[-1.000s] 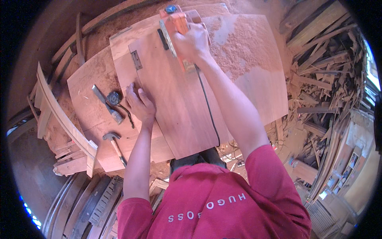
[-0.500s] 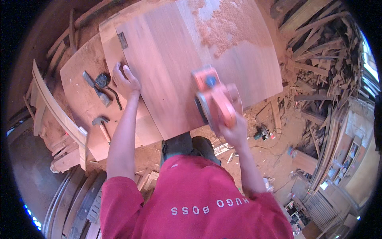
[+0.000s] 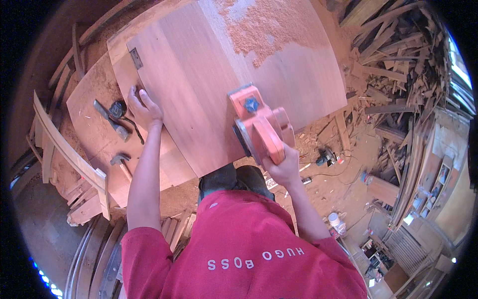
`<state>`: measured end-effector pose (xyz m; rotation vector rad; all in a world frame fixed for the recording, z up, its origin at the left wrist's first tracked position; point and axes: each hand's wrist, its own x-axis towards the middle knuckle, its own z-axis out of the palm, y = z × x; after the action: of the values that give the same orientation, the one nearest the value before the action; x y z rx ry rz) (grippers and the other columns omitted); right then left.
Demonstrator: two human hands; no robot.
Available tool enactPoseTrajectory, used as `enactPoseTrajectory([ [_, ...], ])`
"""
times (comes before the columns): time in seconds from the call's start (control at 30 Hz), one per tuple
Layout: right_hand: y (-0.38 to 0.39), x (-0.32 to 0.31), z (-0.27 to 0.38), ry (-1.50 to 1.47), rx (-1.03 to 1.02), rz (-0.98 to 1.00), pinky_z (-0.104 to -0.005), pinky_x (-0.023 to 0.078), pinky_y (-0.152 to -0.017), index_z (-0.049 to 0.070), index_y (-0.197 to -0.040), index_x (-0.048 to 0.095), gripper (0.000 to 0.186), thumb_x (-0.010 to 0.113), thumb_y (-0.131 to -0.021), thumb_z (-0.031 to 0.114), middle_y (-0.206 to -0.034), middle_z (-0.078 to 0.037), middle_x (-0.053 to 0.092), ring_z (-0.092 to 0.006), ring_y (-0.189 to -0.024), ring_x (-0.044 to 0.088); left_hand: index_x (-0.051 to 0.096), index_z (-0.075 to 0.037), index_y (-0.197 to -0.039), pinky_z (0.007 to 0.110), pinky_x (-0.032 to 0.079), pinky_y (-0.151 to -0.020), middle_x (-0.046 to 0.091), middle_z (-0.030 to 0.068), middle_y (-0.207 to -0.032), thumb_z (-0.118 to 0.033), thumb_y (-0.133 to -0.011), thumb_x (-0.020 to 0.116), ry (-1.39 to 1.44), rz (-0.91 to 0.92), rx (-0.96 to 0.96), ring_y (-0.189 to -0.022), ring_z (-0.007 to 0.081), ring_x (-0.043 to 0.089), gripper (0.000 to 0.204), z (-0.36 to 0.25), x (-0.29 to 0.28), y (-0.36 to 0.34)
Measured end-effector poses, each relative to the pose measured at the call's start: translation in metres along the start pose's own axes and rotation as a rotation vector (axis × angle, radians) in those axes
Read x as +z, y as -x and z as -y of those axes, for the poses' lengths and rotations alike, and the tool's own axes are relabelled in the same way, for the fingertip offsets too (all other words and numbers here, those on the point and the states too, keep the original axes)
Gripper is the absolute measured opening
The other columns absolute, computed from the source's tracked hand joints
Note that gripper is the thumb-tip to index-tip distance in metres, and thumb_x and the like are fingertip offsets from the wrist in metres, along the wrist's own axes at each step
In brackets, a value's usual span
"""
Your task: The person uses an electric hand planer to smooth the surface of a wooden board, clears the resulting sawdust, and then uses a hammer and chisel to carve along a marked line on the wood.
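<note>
"Where's the orange planer [image 3: 256, 125]?"

"At the wooden panel [image 3: 194, 84]'s near edge, from where I stand, the right hand [image 3: 284, 168] wrapped around its handle [image 3: 269, 138]."

"And the left hand [image 3: 145, 110]?"

"Farther up, slightly spread, at the panel's left edge. Beyond, sawdust [image 3: 271, 30] covers the far end."

Pale lettering [image 3: 255, 259] on the front of the person's red shirt [image 3: 234, 224]: two short words in plain capitals, well spaced, upside down from this viewpoint. Line runs across the chest, the part toward picture right sitting slightly higher; letters legible and light grey to white against the red cloth.
</note>
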<state>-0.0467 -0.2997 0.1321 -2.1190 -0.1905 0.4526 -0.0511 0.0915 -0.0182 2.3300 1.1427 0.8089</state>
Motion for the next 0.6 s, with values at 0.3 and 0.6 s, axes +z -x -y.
enactPoseTrajectory([
  [0.3, -0.116, 0.032, 0.058, -0.068, -0.023, -0.009, -0.0387, 0.052, -0.062, -0.003, -0.082, 0.065, 0.023, 0.074, -0.078, 0.018, -0.068, -0.020, 0.066, -0.0235, -0.066, 0.070, 0.052, -0.001, -0.137, 0.045, 0.034, -0.113, 0.054, 0.0179, -0.140, -0.037, -0.104, 0.042, 0.072, 0.039, -0.036, -0.134, 0.0346, 0.047, 0.050, -0.003, -0.002, 0.000],
  [0.6, -0.213, 0.056, 0.099, 0.016, -0.080, 0.007, -0.0431, 0.054, -0.067, -0.005, -0.081, 0.068, 0.026, 0.071, -0.079, 0.021, -0.073, -0.027, 0.067, -0.0384, -0.075, 0.072, 0.053, 0.005, -0.135, 0.042, 0.039, -0.112, 0.056, 0.0215, -0.138, -0.027, -0.104, 0.046, -0.025, 0.033, 0.008, -0.130, 0.0343, 0.052, 0.045, -0.003, -0.003, -0.002],
])
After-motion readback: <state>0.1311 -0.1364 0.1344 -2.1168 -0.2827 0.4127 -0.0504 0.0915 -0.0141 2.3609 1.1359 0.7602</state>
